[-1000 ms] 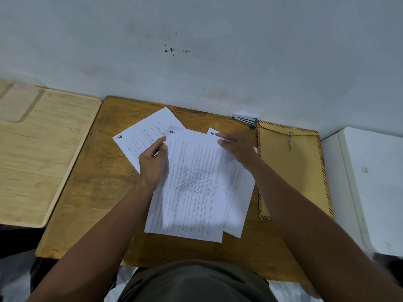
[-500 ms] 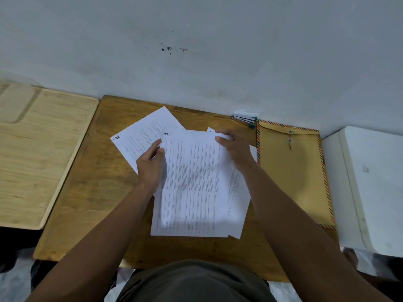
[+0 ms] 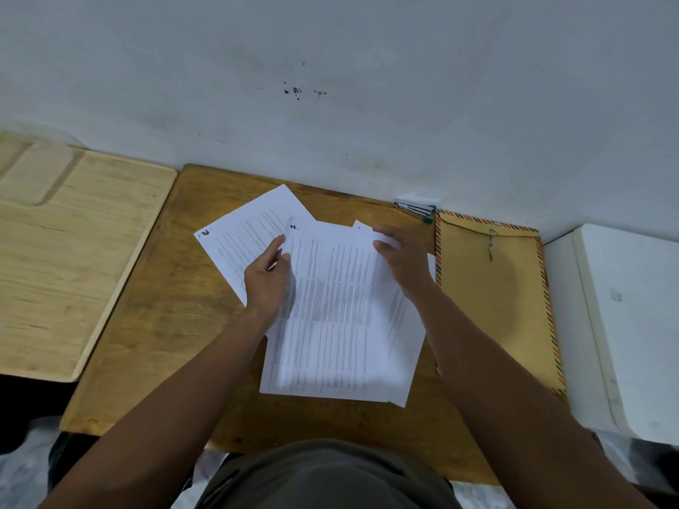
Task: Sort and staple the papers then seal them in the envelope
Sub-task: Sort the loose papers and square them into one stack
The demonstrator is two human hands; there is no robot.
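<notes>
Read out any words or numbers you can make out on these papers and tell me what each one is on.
"7", probably: handwritten mark at the top left corner of the white printed sheet that both hands hold.
Handwritten dark mark on the corner of the tilted white sheet to the left: too blurred to read.
Printed lines on all sheets: too small to read.
Brown string-tie envelope: no text visible.

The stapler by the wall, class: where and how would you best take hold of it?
Grip the stapler across its long body, thumb on one long side and fingers on the other, coming down from above. It lies flat at the back edge of the desk close against the wall, with the envelope just to its right, so the top looks like the freest approach.
</notes>
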